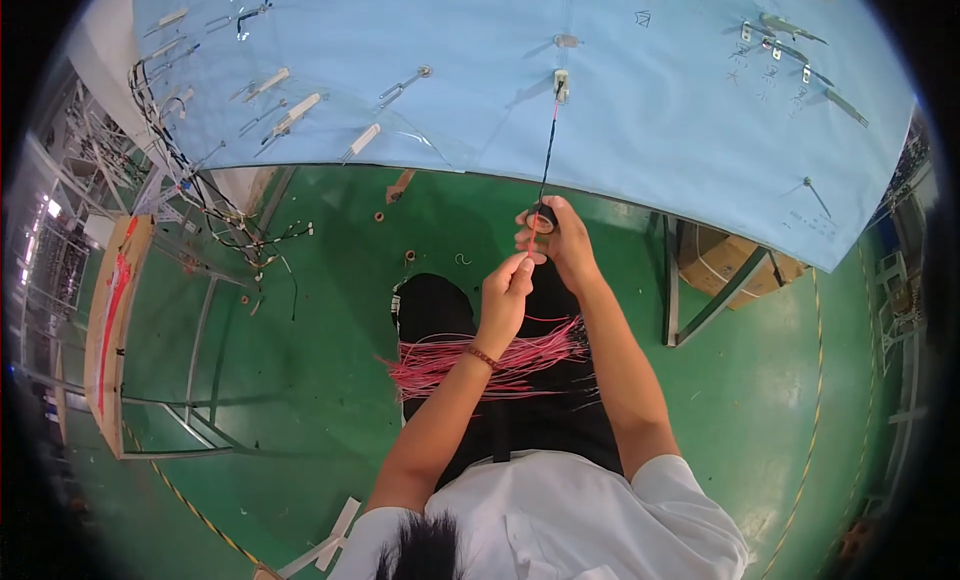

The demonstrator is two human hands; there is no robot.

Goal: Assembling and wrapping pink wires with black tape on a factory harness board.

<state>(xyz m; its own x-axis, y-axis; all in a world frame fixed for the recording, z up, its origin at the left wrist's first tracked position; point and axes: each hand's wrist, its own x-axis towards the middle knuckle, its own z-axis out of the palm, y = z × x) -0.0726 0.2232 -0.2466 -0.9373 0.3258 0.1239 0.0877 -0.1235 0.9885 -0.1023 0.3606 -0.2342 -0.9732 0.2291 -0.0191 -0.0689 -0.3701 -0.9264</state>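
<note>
Over the green floor (300,380), below the blue counter (650,100), both arms reach forward: the right hand (565,242) has its grip clamped on the tape roll (541,218), and the left hand (507,290) pinches the wire bundle (547,155).

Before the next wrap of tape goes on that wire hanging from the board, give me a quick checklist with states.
1. Wire hooked on the board clip: ok.
2. Wire taut from clip to hands: ok.
3. Tape roll in right hand: ok.
4. Left hand pinching the wire below the roll: ok.
5. Tape end stuck to wire: cannot tell.
6. Pink wire bundle at the waist, loose strands fanned out: not ok.
</note>
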